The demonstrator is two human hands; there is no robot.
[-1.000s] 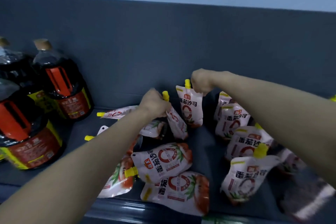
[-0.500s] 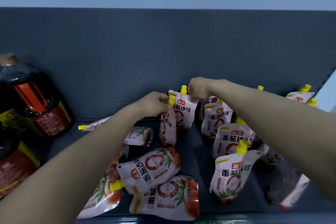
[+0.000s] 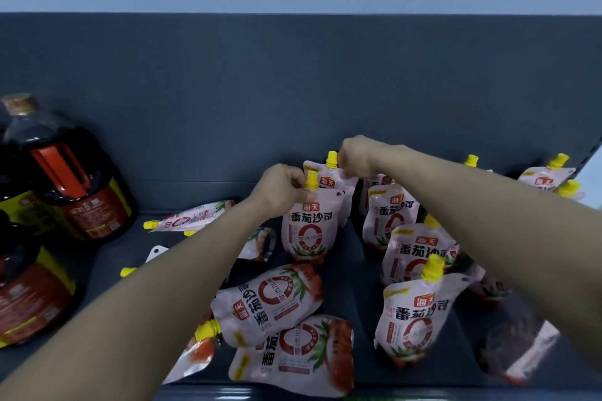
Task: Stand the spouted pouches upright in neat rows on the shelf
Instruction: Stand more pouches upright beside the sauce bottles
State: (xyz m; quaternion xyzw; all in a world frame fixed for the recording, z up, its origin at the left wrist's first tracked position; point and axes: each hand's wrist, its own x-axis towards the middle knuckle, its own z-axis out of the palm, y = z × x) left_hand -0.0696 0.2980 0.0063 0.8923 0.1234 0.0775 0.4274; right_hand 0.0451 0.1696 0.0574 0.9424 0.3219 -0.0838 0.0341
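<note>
White-and-red spouted pouches with yellow caps fill the dark shelf (image 3: 355, 273). My left hand (image 3: 281, 189) pinches the top of an upright pouch (image 3: 309, 228) by its yellow spout, label facing me. Just behind it my right hand (image 3: 358, 155) grips the top of a second upright pouch (image 3: 321, 172) next to its cap. Several pouches stand in a row on the right, the nearest one (image 3: 412, 316) at the front. Others lie flat: two (image 3: 267, 299) (image 3: 296, 355) at the front centre and one (image 3: 192, 216) behind my left forearm.
Large dark sauce bottles (image 3: 65, 172) with red handles stand at the left end of the shelf. The grey back panel (image 3: 293, 91) rises behind the pouches. A dark, blurred pack (image 3: 518, 345) lies at the front right. The shelf's front lip runs along the bottom.
The pouch in my left hand has turned from edge-on and tilted to upright with its label facing me. The pouch under my right hand stayed at the back. The view shifted slightly.
</note>
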